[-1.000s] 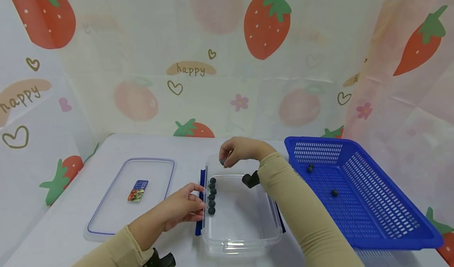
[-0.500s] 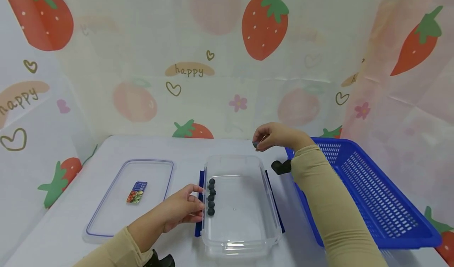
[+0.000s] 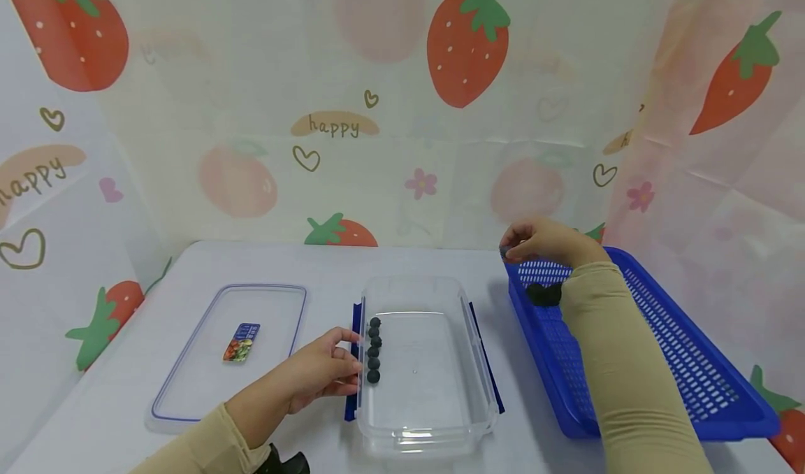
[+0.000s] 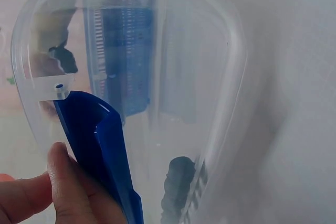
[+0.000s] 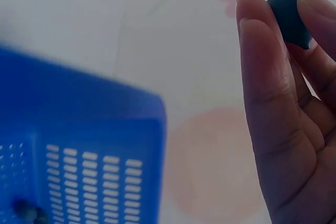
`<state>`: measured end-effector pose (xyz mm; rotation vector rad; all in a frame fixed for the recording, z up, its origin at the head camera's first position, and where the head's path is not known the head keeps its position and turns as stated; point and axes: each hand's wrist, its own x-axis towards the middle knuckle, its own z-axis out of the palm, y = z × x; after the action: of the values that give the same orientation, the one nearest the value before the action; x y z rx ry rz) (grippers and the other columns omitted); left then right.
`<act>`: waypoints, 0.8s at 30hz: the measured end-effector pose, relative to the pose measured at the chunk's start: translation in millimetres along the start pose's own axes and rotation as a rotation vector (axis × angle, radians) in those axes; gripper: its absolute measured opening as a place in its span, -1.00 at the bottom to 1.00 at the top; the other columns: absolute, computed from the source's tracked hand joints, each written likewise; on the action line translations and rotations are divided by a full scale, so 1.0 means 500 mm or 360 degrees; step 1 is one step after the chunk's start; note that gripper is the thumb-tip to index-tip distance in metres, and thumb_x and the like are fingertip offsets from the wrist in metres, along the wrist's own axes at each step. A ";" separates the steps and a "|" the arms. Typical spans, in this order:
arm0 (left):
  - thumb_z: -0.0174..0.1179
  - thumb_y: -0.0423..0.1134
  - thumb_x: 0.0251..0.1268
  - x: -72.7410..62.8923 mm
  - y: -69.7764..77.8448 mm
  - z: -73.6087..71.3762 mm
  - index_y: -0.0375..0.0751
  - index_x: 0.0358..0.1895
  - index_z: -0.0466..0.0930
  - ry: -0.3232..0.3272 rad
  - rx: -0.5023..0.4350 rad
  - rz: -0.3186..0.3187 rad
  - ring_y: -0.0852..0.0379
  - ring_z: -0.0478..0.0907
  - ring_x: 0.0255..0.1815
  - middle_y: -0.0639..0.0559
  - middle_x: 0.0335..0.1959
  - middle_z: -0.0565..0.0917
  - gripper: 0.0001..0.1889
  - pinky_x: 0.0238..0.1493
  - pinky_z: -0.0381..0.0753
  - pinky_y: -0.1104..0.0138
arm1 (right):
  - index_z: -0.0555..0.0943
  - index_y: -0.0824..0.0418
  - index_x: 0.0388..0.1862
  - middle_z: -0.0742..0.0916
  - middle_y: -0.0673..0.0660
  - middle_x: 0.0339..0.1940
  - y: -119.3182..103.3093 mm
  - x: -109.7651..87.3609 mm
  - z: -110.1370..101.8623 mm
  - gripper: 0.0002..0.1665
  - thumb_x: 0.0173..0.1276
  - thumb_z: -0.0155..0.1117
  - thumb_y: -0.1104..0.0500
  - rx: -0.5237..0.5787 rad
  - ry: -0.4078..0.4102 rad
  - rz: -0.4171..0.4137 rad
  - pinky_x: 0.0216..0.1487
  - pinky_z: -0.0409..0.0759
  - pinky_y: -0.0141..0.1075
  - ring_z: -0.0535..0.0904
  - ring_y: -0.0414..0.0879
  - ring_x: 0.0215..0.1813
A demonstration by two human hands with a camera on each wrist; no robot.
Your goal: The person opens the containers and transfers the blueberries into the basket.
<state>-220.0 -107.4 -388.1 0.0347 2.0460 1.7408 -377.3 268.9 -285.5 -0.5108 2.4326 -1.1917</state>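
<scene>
My right hand (image 3: 546, 242) is raised over the far left corner of the blue basket (image 3: 534, 362), pinching a dark blueberry (image 5: 290, 17) between thumb and fingertips. The right wrist view shows the berry's small pointed crown. At the left side of a clear plastic box (image 3: 434, 397), my left hand (image 3: 323, 368) holds the wall by its blue side latch (image 4: 97, 135). Inside the box, a row of several blueberries (image 3: 374, 352) runs along the left wall. Blurred berries (image 5: 30, 212) lie in the basket in the right wrist view; my right forearm covers part of the basket in the head view.
A clear lid (image 3: 189, 383) with a blue seal and a printed label (image 3: 242, 342) lies flat on the white table (image 3: 339, 271), left of the box. The basket's wall rises at the right. A strawberry-print curtain (image 3: 251, 54) encloses the table's back and sides.
My right hand has moved from above the box's far end rightward to the basket's corner, still pinching the blueberry. My left hand stays at the box, and the row of berries looks unchanged.
</scene>
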 end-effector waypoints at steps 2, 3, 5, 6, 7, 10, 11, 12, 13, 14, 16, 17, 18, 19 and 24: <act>0.10 -0.40 0.24 0.001 -0.001 -0.001 -0.22 0.24 0.14 -0.0014 -0.0015 0.0012 0.08 0.56 -0.39 -0.13 -0.35 0.54 -0.48 -0.28 0.65 0.29 | 0.45 0.45 -0.11 0.63 0.23 -0.22 0.017 -0.006 -0.006 -0.74 0.24 0.17 0.35 0.0021 0.0020 0.0036 0.03 0.54 -0.08 0.59 0.03 -0.12; 0.10 -0.40 0.24 0.001 -0.002 -0.001 -0.23 0.24 0.14 -0.0022 -0.0022 0.0020 0.08 0.57 -0.40 -0.13 -0.35 0.54 -0.48 -0.28 0.65 0.29 | 0.45 0.45 -0.10 0.62 0.24 -0.21 0.025 -0.008 -0.008 -0.73 0.23 0.17 0.36 0.0029 0.0030 0.0049 0.03 0.55 -0.10 0.59 0.02 -0.12; 0.09 -0.41 0.24 0.002 -0.003 -0.002 -0.24 0.25 0.13 -0.0035 -0.0035 0.0032 0.09 0.57 -0.40 -0.13 -0.35 0.54 -0.47 -0.29 0.65 0.29 | 0.44 0.46 -0.10 0.62 0.25 -0.18 0.041 -0.013 -0.012 -0.72 0.21 0.18 0.38 0.0050 0.0040 0.0062 0.01 0.56 -0.14 0.59 0.02 -0.11; 0.09 -0.41 0.24 0.002 -0.004 -0.003 -0.25 0.25 0.12 -0.0038 -0.0038 0.0037 0.09 0.57 -0.40 -0.13 -0.35 0.54 -0.47 -0.29 0.65 0.29 | 0.44 0.45 -0.10 0.61 0.26 -0.18 0.048 -0.015 -0.014 -0.71 0.19 0.18 0.39 0.0065 0.0051 0.0077 0.00 0.57 -0.17 0.59 0.02 -0.10; 0.09 -0.41 0.24 0.003 -0.004 -0.003 -0.24 0.25 0.13 -0.0037 -0.0035 0.0037 0.09 0.57 -0.40 -0.13 -0.35 0.54 -0.47 -0.29 0.65 0.29 | 0.43 0.46 -0.11 0.62 0.27 -0.18 0.055 -0.017 -0.015 -0.71 0.18 0.18 0.40 0.0078 0.0059 0.0085 -0.02 0.58 -0.19 0.59 0.01 -0.10; 0.10 -0.39 0.24 0.003 -0.003 -0.002 -0.23 0.24 0.13 -0.0030 -0.0024 0.0026 0.08 0.56 -0.39 -0.13 -0.34 0.54 -0.47 -0.29 0.65 0.29 | 0.43 0.47 -0.11 0.63 0.26 -0.20 0.077 -0.021 -0.018 -0.71 0.18 0.18 0.41 0.0082 0.0063 0.0126 -0.06 0.60 -0.23 0.60 -0.01 -0.13; 0.10 -0.39 0.24 0.004 -0.003 -0.002 -0.22 0.24 0.13 -0.0028 -0.0023 0.0020 0.08 0.56 -0.39 -0.13 -0.34 0.54 -0.47 -0.29 0.65 0.29 | 0.43 0.47 -0.11 0.63 0.25 -0.21 0.083 -0.023 -0.018 -0.72 0.18 0.17 0.42 0.0084 0.0059 0.0149 -0.06 0.60 -0.23 0.60 -0.02 -0.15; 0.11 -0.38 0.24 0.004 -0.003 -0.001 -0.22 0.24 0.13 -0.0028 -0.0023 0.0015 0.08 0.56 -0.39 -0.13 -0.33 0.54 -0.47 -0.29 0.65 0.29 | 0.43 0.48 -0.11 0.63 0.24 -0.22 0.090 -0.023 -0.018 -0.72 0.18 0.17 0.42 0.0092 0.0053 0.0174 -0.06 0.60 -0.23 0.60 -0.03 -0.16; 0.11 -0.38 0.24 0.004 -0.003 -0.001 -0.22 0.24 0.13 -0.0029 -0.0024 0.0010 0.08 0.56 -0.39 -0.13 -0.33 0.54 -0.47 -0.29 0.65 0.29 | 0.42 0.49 -0.11 0.63 0.22 -0.24 0.097 -0.023 -0.018 -0.73 0.19 0.16 0.42 0.0097 0.0043 0.0195 -0.06 0.60 -0.22 0.60 -0.05 -0.17; 0.11 -0.38 0.24 0.004 -0.003 -0.001 -0.22 0.24 0.13 -0.0029 -0.0025 0.0005 0.08 0.56 -0.39 -0.14 -0.33 0.54 -0.47 -0.29 0.65 0.29 | 0.42 0.49 -0.12 0.63 0.20 -0.25 0.103 -0.024 -0.018 -0.73 0.20 0.15 0.42 0.0093 0.0032 0.0214 -0.05 0.60 -0.21 0.60 -0.06 -0.18; 0.11 -0.38 0.24 0.005 -0.003 -0.001 -0.21 0.24 0.13 -0.0029 -0.0026 0.0000 0.08 0.56 -0.39 -0.13 -0.33 0.54 -0.47 -0.29 0.65 0.29 | 0.42 0.51 -0.13 0.62 0.19 -0.27 0.112 -0.024 -0.016 -0.75 0.20 0.13 0.44 0.0112 0.0017 0.0240 -0.02 0.58 -0.18 0.60 -0.07 -0.19; 0.11 -0.39 0.24 0.005 -0.004 -0.001 -0.21 0.24 0.13 -0.0030 -0.0026 -0.0001 0.08 0.56 -0.39 -0.13 -0.33 0.54 -0.47 -0.29 0.65 0.29 | 0.42 0.51 -0.14 0.62 0.18 -0.28 0.117 -0.024 -0.016 -0.76 0.21 0.13 0.44 0.0117 0.0012 0.0249 -0.01 0.58 -0.16 0.60 -0.07 -0.19; 0.10 -0.39 0.24 0.005 -0.004 -0.001 -0.21 0.24 0.13 -0.0030 -0.0024 -0.0001 0.08 0.56 -0.39 -0.13 -0.33 0.54 -0.47 -0.29 0.65 0.29 | 0.41 0.51 -0.14 0.62 0.18 -0.28 0.121 -0.024 -0.016 -0.77 0.22 0.12 0.44 0.0106 0.0002 0.0250 0.00 0.57 -0.14 0.60 -0.06 -0.19; 0.10 -0.39 0.24 0.005 -0.004 -0.001 -0.21 0.24 0.13 -0.0029 -0.0020 0.0000 0.08 0.56 -0.39 -0.13 -0.33 0.54 -0.47 -0.29 0.65 0.29 | 0.42 0.50 -0.15 0.61 0.18 -0.28 0.124 -0.023 -0.015 -0.78 0.22 0.11 0.44 0.0108 0.0000 0.0262 0.02 0.56 -0.12 0.60 -0.04 -0.18; 0.10 -0.39 0.25 0.006 -0.004 -0.001 -0.22 0.25 0.12 -0.0031 -0.0012 0.0011 0.08 0.56 -0.39 -0.13 -0.34 0.54 -0.47 -0.29 0.65 0.30 | 0.44 0.46 -0.18 0.61 0.17 -0.29 0.134 -0.022 -0.013 -0.82 0.23 0.10 0.42 0.0084 -0.0025 0.0328 0.06 0.52 -0.04 0.60 0.01 -0.15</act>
<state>-222.2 -107.2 -390.8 0.0559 2.0279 1.7455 -381.2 316.9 -334.0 -0.2453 2.3669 -1.1562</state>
